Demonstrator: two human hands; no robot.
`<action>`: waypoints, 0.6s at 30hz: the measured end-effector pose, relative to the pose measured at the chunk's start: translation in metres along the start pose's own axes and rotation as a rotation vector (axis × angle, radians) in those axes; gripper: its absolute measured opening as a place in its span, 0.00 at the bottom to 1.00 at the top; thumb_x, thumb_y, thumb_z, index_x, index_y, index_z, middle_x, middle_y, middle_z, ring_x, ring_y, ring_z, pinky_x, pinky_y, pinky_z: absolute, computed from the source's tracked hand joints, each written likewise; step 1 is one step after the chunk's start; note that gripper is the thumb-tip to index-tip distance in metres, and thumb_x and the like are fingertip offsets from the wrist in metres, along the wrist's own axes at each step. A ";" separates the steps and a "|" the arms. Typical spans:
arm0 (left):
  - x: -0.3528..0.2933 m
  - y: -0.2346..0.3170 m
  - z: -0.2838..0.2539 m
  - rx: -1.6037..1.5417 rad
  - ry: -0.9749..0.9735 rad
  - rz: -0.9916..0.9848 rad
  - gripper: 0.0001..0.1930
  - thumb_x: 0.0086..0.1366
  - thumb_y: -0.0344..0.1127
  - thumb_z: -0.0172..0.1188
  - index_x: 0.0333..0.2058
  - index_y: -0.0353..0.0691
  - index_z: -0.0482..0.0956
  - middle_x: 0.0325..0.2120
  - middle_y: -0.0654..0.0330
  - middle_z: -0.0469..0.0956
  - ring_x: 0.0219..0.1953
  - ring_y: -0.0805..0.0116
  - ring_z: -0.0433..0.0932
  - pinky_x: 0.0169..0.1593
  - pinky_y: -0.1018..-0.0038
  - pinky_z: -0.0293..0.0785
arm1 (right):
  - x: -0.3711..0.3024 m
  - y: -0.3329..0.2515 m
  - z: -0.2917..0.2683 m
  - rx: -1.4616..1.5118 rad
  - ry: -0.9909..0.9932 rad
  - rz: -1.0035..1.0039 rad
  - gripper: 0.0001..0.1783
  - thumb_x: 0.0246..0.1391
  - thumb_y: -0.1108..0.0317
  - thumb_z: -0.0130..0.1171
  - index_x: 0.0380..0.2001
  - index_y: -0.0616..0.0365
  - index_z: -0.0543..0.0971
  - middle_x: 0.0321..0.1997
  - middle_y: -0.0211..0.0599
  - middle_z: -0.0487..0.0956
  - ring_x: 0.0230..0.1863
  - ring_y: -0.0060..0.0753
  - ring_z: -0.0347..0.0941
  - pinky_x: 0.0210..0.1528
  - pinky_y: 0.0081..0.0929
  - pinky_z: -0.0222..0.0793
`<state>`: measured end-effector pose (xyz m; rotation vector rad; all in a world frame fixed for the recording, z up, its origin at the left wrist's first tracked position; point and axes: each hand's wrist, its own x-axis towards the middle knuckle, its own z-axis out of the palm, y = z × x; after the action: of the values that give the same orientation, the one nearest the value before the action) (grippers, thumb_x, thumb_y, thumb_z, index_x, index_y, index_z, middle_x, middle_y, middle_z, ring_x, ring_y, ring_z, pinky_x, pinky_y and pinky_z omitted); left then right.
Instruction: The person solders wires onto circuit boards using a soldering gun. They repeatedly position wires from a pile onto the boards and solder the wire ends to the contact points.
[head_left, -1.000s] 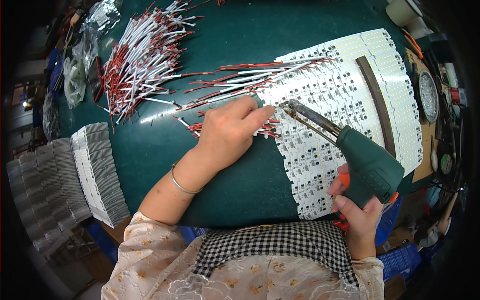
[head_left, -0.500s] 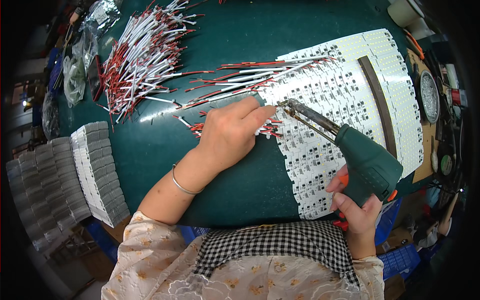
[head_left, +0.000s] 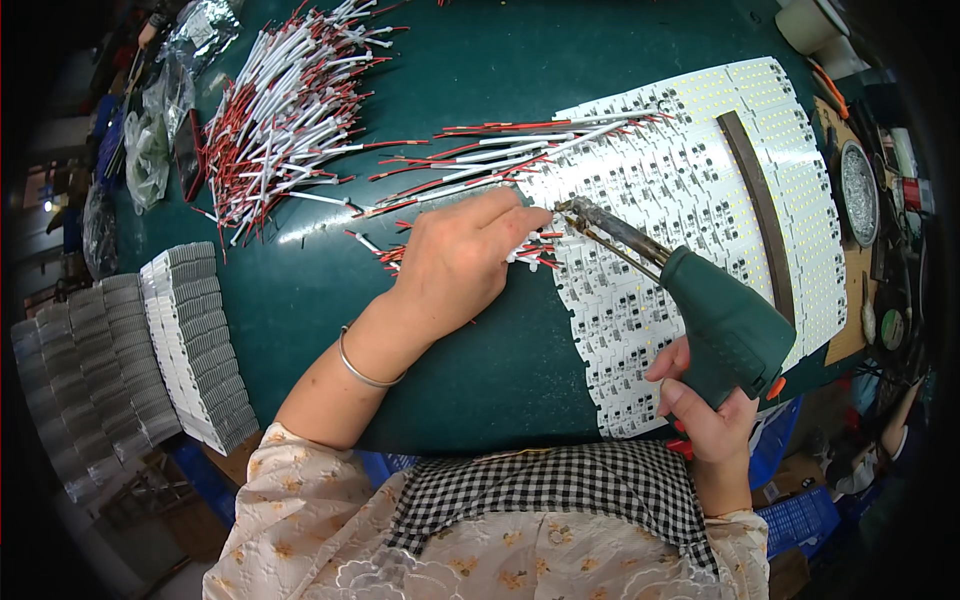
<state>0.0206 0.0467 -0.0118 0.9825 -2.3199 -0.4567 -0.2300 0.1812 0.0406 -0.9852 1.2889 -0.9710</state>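
My right hand (head_left: pixel 708 415) grips the handle of a dark green soldering gun (head_left: pixel 735 325) with orange and red parts. The gun's metal tip (head_left: pixel 575 212) reaches the left edge of a sheet of white circuit boards (head_left: pixel 640 250). Right beside that tip, my left hand (head_left: pixel 458 250) is closed, thumb and forefinger pinched together at the board edge; what they hold is hidden. Short red-and-white wires (head_left: pixel 535 252) stick out from beneath this hand. Further wires (head_left: pixel 480 160) lie just beyond it, some overlapping the boards.
A big heap of red-and-white wires (head_left: pixel 290 110) occupies the far left of the green table (head_left: pixel 470 375). Stacked metal-grey strips (head_left: pixel 195 345) stand at the near left. One dark bar (head_left: pixel 757 210) lies across the boards. An oval dish (head_left: pixel 858 190) sits at the right edge.
The soldering gun's body and my right hand have shifted slightly left and down, while its tip stays near the same board edge. My left hand has barely moved.
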 end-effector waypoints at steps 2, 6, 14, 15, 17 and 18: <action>-0.001 -0.001 0.001 -0.009 0.008 0.008 0.22 0.39 0.12 0.54 0.35 0.40 0.79 0.24 0.59 0.75 0.23 0.62 0.76 0.24 0.71 0.72 | 0.001 -0.001 0.005 0.009 0.023 0.007 0.23 0.45 0.80 0.55 0.48 0.72 0.67 0.33 0.49 0.74 0.24 0.28 0.72 0.24 0.21 0.71; -0.001 0.000 0.000 0.003 0.001 0.006 0.22 0.38 0.13 0.54 0.35 0.39 0.79 0.23 0.59 0.75 0.23 0.63 0.76 0.24 0.71 0.72 | 0.000 -0.002 0.005 0.011 0.059 0.019 0.25 0.44 0.77 0.57 0.49 0.72 0.66 0.31 0.48 0.74 0.23 0.27 0.71 0.24 0.21 0.71; 0.000 0.000 0.000 0.014 -0.004 0.023 0.22 0.39 0.12 0.53 0.35 0.38 0.79 0.23 0.59 0.75 0.24 0.62 0.76 0.24 0.71 0.73 | 0.000 -0.015 -0.003 0.144 0.250 -0.050 0.31 0.42 0.71 0.63 0.48 0.79 0.64 0.30 0.50 0.74 0.16 0.28 0.70 0.15 0.19 0.66; -0.001 -0.001 0.001 0.013 -0.005 0.024 0.22 0.39 0.12 0.53 0.35 0.38 0.79 0.23 0.59 0.75 0.24 0.62 0.76 0.24 0.71 0.73 | 0.000 -0.016 0.000 0.148 0.281 -0.057 0.32 0.41 0.71 0.64 0.48 0.79 0.64 0.29 0.50 0.74 0.16 0.28 0.70 0.15 0.19 0.67; -0.001 -0.002 0.003 -0.013 0.027 0.050 0.23 0.39 0.12 0.53 0.36 0.38 0.79 0.24 0.58 0.75 0.25 0.62 0.77 0.25 0.71 0.74 | -0.001 -0.020 0.004 0.151 0.315 -0.064 0.32 0.41 0.71 0.64 0.47 0.79 0.64 0.29 0.50 0.74 0.16 0.27 0.70 0.15 0.19 0.67; -0.001 -0.001 0.002 -0.012 0.026 0.051 0.23 0.39 0.12 0.53 0.36 0.38 0.79 0.24 0.58 0.75 0.25 0.62 0.77 0.25 0.71 0.74 | -0.002 -0.023 0.006 0.149 0.320 -0.046 0.33 0.40 0.71 0.65 0.48 0.79 0.64 0.29 0.49 0.74 0.16 0.27 0.70 0.15 0.18 0.67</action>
<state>0.0206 0.0467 -0.0144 0.9159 -2.3107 -0.4350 -0.2246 0.1771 0.0631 -0.7669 1.4365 -1.2798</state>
